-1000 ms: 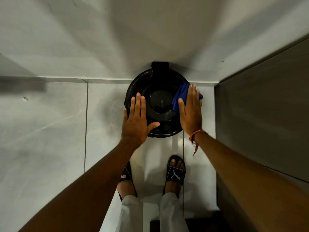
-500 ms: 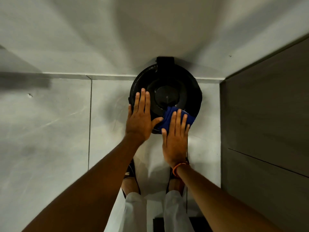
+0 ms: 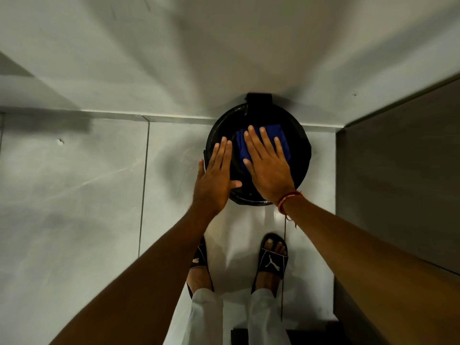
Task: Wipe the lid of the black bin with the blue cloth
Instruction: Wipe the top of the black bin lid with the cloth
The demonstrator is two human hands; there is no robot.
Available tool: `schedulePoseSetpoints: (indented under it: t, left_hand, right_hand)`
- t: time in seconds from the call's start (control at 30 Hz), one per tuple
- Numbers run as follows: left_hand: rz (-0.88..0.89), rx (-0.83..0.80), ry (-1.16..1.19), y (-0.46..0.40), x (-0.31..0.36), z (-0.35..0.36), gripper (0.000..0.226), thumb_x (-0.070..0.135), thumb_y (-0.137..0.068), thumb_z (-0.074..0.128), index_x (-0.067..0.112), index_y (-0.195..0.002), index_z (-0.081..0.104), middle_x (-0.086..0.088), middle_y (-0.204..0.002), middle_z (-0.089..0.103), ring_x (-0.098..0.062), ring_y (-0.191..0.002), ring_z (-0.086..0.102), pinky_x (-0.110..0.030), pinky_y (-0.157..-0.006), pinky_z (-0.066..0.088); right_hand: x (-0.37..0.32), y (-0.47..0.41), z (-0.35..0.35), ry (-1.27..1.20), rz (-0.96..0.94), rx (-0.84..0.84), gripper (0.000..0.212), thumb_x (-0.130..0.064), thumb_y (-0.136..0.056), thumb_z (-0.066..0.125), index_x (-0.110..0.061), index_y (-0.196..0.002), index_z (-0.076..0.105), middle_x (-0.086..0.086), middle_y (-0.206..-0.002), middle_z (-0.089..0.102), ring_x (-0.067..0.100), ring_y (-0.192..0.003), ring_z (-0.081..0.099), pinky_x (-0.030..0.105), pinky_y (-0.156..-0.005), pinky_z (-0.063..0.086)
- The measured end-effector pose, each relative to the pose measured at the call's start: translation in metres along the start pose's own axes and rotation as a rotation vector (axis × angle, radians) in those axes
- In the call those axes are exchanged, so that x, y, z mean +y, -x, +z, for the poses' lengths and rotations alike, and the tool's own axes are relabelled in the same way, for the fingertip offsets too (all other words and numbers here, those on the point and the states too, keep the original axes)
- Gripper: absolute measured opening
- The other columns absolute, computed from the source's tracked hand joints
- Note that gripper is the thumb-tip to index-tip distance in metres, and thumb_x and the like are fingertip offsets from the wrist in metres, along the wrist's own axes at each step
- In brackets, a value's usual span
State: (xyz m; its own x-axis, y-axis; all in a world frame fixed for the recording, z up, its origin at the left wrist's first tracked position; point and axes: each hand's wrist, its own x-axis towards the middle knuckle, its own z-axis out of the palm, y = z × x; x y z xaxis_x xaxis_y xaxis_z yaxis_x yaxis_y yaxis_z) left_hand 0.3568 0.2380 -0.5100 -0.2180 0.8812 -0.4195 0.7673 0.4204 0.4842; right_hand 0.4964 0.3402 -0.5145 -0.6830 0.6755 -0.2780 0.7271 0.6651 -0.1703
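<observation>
While the blue cloth [image 3: 261, 143] is pressed mid-lid [image 3: 298, 155] under the flat, open right hand [image 3: 270, 168], left hand [image 3: 214, 180] also spread flat, the bin could be tipped by uneven pressure.

One head-worn wide-angle view looks steeply down, close over the bin lid [image 3: 302, 155] and floor [image 3: 74, 195]

Pale grey glossy floor tiles [image 3: 74, 195] with thin dark grout lines meet a plain light wall [image 3: 174, 46] at the far edge, while a dark brown panel [image 3: 398, 183] rises along the right side.
</observation>
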Motion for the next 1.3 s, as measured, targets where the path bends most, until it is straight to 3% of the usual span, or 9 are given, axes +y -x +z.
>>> schedulePoseSetpoints:
  t: [0.27, 0.4, 0.53, 0.77, 0.87, 0.97, 1.13, 1.3]
  left_hand:
    - [-0.039, 0.000, 0.017, -0.001, 0.002, 0.001, 0.105, 0.040, -0.091, 0.067, 0.023, -0.161, -0.010, 0.004, -0.171, -0.014, -0.018, -0.158, -0.013, -0.059, -0.126, 0.007]
    - [-0.042, 0.002, 0.093, -0.002, -0.001, -0.001, 0.108, 0.043, -0.088, 0.070, 0.028, -0.161, -0.007, 0.008, -0.171, -0.012, -0.016, -0.158, -0.012, -0.060, -0.124, 0.007]
    - [-0.077, 0.028, 0.159, -0.003, 0.001, 0.000, 0.112, 0.037, -0.085, 0.076, 0.030, -0.161, -0.006, 0.009, -0.172, -0.010, -0.017, -0.158, -0.011, -0.064, -0.125, 0.008]
    - [-0.332, -0.031, 0.371, -0.009, -0.010, -0.007, 0.135, 0.046, -0.072, 0.085, 0.020, -0.160, -0.015, -0.004, -0.172, -0.011, -0.031, -0.159, 0.004, -0.067, -0.122, 0.003]
    - [-0.318, 0.026, 0.344, -0.002, -0.003, 0.001, 0.125, 0.050, -0.081, 0.076, 0.017, -0.161, -0.014, -0.005, -0.172, -0.012, -0.029, -0.159, 0.003, -0.064, -0.124, 0.003]
    - [-0.335, 0.030, 0.325, 0.000, 0.002, 0.001, 0.121, 0.051, -0.084, 0.072, 0.015, -0.161, -0.013, -0.005, -0.171, -0.015, -0.025, -0.159, -0.006, -0.063, -0.125, 0.003]
    - [-0.269, 0.035, 0.275, 0.003, 0.007, -0.003, 0.119, 0.051, -0.086, 0.070, 0.015, -0.160, -0.015, -0.003, -0.171, -0.017, -0.024, -0.159, -0.012, -0.062, -0.124, 0.000]
    - [-0.168, 0.030, 0.140, 0.000, 0.011, -0.004, 0.114, 0.039, -0.089, 0.070, 0.018, -0.160, -0.016, -0.001, -0.170, -0.019, -0.024, -0.158, -0.014, -0.063, -0.126, 0.004]
  right_hand:
    - [0.019, 0.085, 0.008, 0.016, -0.149, -0.142, 0.062, -0.042, -0.108, 0.022, -0.013, -0.163, 0.015, 0.005, -0.172, 0.014, 0.025, -0.160, 0.011, 0.052, -0.126, 0.026]
    - [0.015, 0.031, -0.008, -0.102, 0.074, -0.061, 0.064, -0.043, -0.108, 0.020, -0.015, -0.163, 0.004, 0.004, -0.173, 0.001, 0.023, -0.160, 0.000, 0.047, -0.131, 0.007]
    - [-0.001, -0.052, -0.032, -0.142, 0.196, -0.022, 0.064, -0.041, -0.110, 0.022, -0.013, -0.163, 0.002, 0.005, -0.173, -0.002, 0.026, -0.160, -0.004, 0.049, -0.129, -0.001]
    - [-0.013, -0.090, -0.045, 0.055, -0.174, -0.123, 0.056, -0.037, -0.109, 0.028, -0.016, -0.161, 0.025, 0.001, -0.169, 0.027, 0.025, -0.159, 0.015, 0.049, -0.130, 0.009]
    - [-0.017, -0.066, -0.036, 0.126, -0.397, -0.154, 0.059, -0.041, -0.108, 0.024, -0.018, -0.162, 0.021, 0.000, -0.170, 0.024, 0.024, -0.160, 0.013, 0.048, -0.130, 0.009]
    - [-0.003, -0.027, -0.022, 0.128, -0.456, -0.145, 0.061, -0.042, -0.108, 0.020, -0.017, -0.163, 0.014, 0.002, -0.172, 0.014, 0.024, -0.160, 0.008, 0.046, -0.130, 0.007]
    - [0.043, 0.006, -0.016, -0.046, -0.236, -0.092, 0.063, -0.044, -0.108, 0.022, -0.020, -0.164, 0.007, -0.001, -0.173, 0.007, 0.019, -0.161, 0.003, 0.050, -0.129, 0.015]
    - [0.020, -0.050, -0.026, -0.095, 0.043, 0.005, 0.064, -0.046, -0.108, 0.020, -0.018, -0.164, 0.005, 0.002, -0.173, 0.003, 0.025, -0.161, 0.001, 0.051, -0.130, 0.005]
